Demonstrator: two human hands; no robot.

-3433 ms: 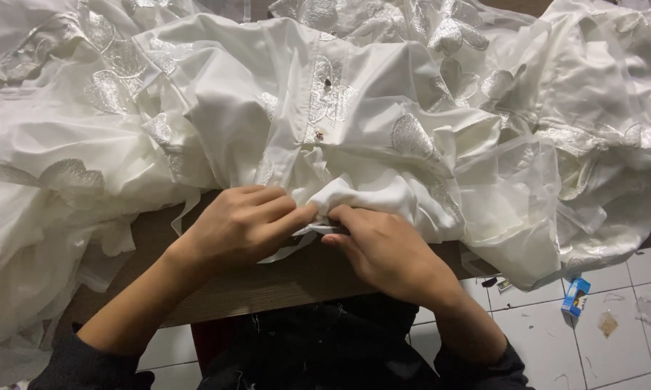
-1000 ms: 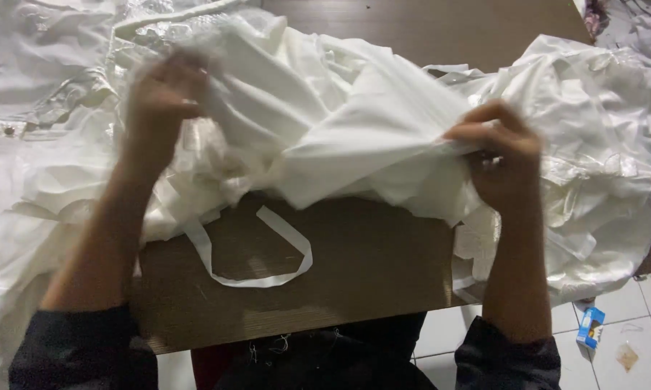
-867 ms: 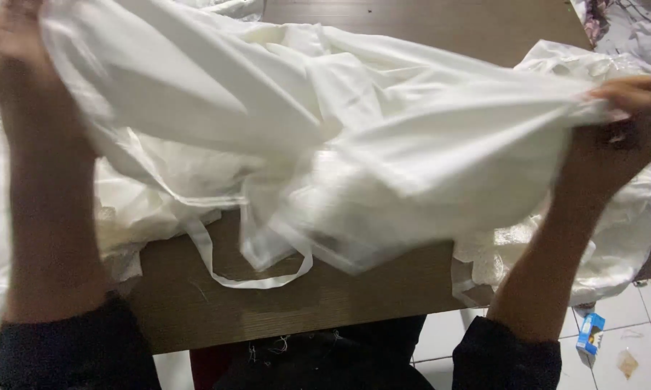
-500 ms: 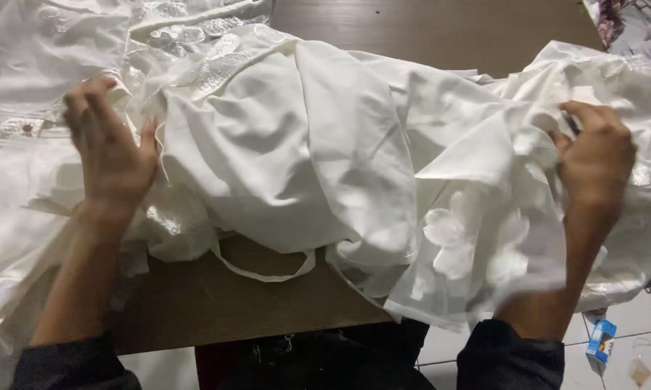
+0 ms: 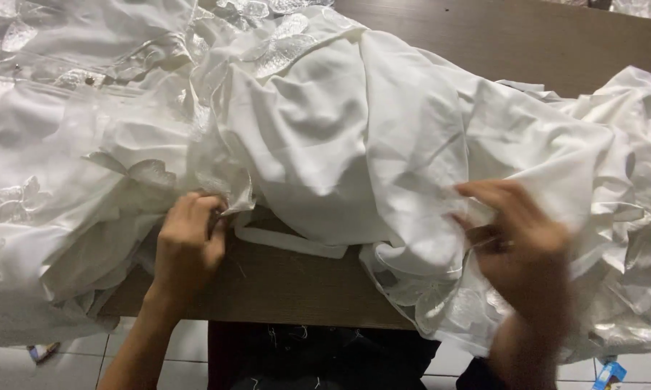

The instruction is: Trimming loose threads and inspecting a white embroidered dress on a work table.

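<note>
The left hand has its fingers curled shut in a grip on the lacy edge of the white garment, right where that edge meets the front of the desk. The right hand is blurred; its fingers look bent into the cloth near the garment's lower right fold, but whether that grip is closed on the fabric I cannot tell. The garment lies heaped across the desk, covering most of it and spilling over the front edge on both sides, with sheer embroidered patches toward its far left part. A flat white strap trails from under the garment onto the bare wood between the two hands. The cloth looks light, soft and rather slippery, so it will likely slump and slide when lifted instead of holding a shape; the thin lace sections seem delicate and could snag. A seam or a doubled hem looks like the firmer place to hold, not the sheer parts. Beyond the garment's front edge, tiled floor shows below.
</note>
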